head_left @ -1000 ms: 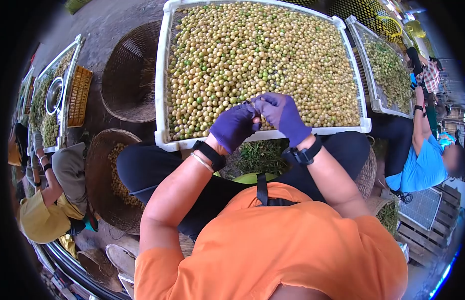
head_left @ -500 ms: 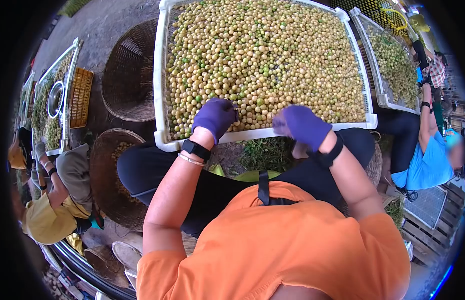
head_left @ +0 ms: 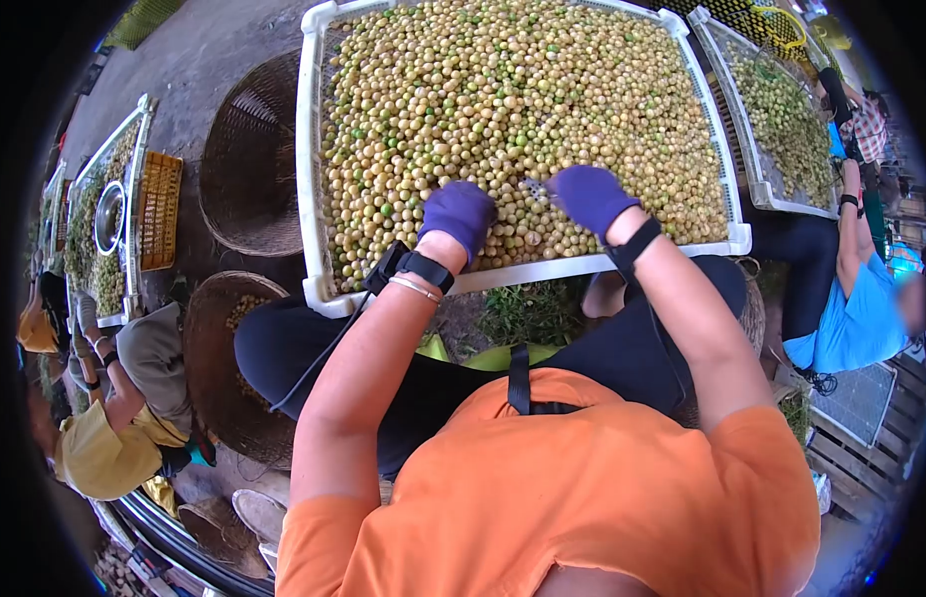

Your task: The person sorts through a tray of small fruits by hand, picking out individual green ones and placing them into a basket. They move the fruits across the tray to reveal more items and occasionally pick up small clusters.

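A white-framed tray point(head_left: 308, 149) lies before me, covered in small round yellow-green fruits point(head_left: 463, 99). My left hand point(head_left: 460, 217), in a purple glove, is over the fruits near the tray's front edge, fingers curled down among them. My right hand point(head_left: 590, 202), also gloved in purple, is at the fruits a little to the right, its fingers bent toward the left hand. A small patch of the tray's mesh shows between the hands. Whatever the fingertips of either hand hold is hidden or too small to make out.
Two woven baskets point(head_left: 212, 159) stand left of the tray, the nearer one point(head_left: 209, 373) with some fruits inside. Another fruit tray point(head_left: 746, 149) is at the right, beside a person in blue point(head_left: 846, 318). At the left, a person in yellow point(head_left: 100, 448) sits by another tray point(head_left: 142, 139).
Both hands have moved from the tray's front edge farther in over the fruits. My left hand has also shifted right, closer to my right hand.
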Demonstrator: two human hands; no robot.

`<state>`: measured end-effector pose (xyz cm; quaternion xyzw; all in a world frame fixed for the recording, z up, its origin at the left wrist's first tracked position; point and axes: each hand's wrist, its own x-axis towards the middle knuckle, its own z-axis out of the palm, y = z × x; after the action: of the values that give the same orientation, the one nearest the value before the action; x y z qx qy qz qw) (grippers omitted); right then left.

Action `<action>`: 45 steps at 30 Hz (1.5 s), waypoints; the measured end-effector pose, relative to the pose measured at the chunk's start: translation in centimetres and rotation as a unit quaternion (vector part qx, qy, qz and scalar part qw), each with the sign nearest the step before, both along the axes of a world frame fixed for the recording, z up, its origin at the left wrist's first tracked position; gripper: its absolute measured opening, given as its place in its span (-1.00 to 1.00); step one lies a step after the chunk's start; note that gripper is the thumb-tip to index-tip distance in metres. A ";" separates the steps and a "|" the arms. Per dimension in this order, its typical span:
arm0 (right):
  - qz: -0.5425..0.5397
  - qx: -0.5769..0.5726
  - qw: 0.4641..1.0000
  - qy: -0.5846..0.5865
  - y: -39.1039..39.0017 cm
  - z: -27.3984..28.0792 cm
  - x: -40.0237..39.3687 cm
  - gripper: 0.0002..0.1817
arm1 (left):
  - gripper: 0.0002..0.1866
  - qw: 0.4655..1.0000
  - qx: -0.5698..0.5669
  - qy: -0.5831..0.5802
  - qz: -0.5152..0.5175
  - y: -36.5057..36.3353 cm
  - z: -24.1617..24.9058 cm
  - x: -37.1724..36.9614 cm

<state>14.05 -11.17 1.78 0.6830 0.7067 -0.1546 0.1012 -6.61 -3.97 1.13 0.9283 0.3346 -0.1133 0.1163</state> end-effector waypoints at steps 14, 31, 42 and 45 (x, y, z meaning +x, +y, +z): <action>0.048 0.112 0.965 0.230 2.8 -0.7 -4.5 -0.81 | -0.75 0.944 -0.109 -0.224 0.216 2.5 2.4 -5.2; 0.051 0.079 0.980 0.173 1.8 1.4 -3.7 -0.83 | -0.82 0.997 0.061 -0.043 -0.003 -1.0 -0.3 -3.3; 0.108 0.107 0.966 0.208 2.2 1.0 -6.1 -0.88 | -0.75 0.964 -0.108 -0.162 0.182 1.3 3.9 -10.7; 0.154 0.071 0.973 0.154 2.4 1.8 -9.3 -0.91 | -0.78 0.961 -0.138 -0.159 0.177 0.2 2.8 -9.7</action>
<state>4.75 -8.75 3.53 0.5393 0.8197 -0.1898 -0.0346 -16.32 -3.74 3.94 0.8352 0.4516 0.0133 0.3136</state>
